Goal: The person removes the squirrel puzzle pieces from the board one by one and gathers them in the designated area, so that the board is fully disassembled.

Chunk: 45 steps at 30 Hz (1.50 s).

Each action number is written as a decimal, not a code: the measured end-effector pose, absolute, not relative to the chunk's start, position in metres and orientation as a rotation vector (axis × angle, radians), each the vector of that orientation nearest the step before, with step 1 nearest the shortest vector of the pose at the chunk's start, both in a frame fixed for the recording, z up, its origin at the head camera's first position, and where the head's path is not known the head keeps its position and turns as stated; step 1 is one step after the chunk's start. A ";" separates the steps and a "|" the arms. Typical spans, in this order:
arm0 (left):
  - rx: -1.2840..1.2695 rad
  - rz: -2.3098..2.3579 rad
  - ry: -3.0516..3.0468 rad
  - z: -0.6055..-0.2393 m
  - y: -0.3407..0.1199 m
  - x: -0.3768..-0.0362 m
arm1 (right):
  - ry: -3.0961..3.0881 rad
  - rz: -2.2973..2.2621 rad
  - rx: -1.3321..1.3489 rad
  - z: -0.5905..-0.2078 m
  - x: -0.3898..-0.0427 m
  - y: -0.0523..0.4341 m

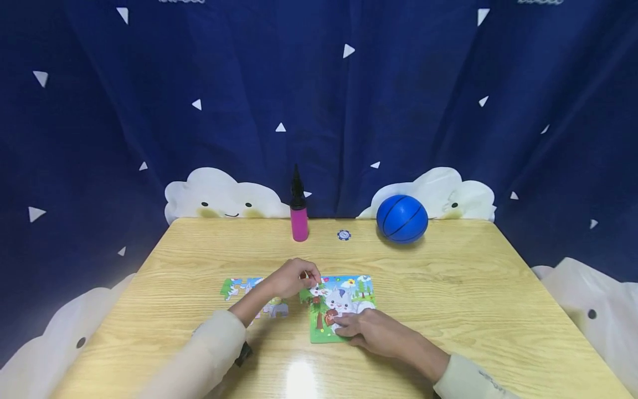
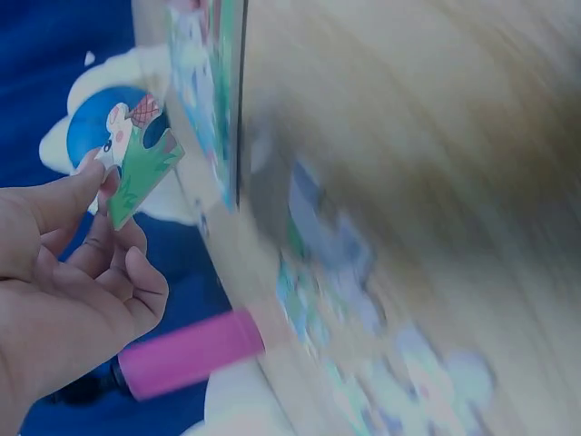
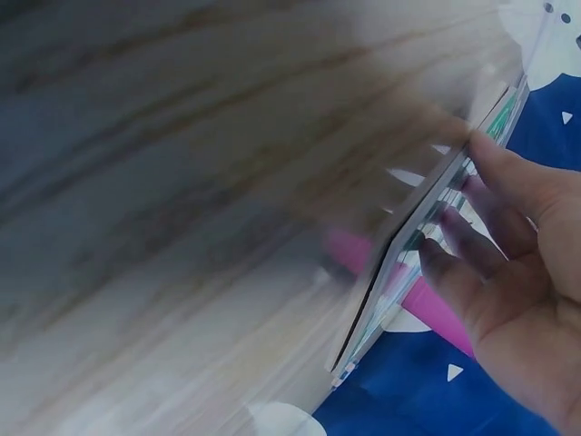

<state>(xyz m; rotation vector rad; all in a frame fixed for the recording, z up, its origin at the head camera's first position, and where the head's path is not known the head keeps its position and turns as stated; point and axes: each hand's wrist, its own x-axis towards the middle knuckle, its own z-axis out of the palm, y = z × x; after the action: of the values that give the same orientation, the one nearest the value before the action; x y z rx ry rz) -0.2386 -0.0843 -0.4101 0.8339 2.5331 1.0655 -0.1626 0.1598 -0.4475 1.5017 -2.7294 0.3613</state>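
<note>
My left hand point(image 1: 294, 279) pinches a jigsaw piece point(image 2: 142, 173) between thumb and fingers. The piece is green with part of a white animal's face, and it is held over the upper left of the puzzle board point(image 1: 363, 284). That board shows a grey-white squirrel, trees and flowers. On its lower right part rests my right hand point(image 1: 371, 331), with fingertips on the picture; in the right wrist view the thumb point(image 3: 486, 150) lies at the board's edge. Several loose jigsaw pieces point(image 1: 278, 309) lie left of the board, partly hidden by my left forearm.
Behind the board, a pink bottle point(image 1: 299, 224) with a black pointed top stands on the wooden table point(image 1: 463, 282). A small blue-and-white round disc point(image 1: 344, 235) lies right of it, then a blue ball point(image 1: 401, 219). A dark blue curtain point(image 1: 319, 100) hangs along the back.
</note>
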 end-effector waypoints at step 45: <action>0.450 0.974 2.619 -0.435 -0.246 -0.221 | -2.751 0.394 1.461 -0.447 -0.169 0.164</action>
<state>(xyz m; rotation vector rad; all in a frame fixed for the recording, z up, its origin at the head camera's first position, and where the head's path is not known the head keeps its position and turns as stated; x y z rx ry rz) -0.2215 -0.2458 -0.4351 0.4503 2.6193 0.9740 -0.1689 0.1635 -0.4467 1.4606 -2.7515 0.3942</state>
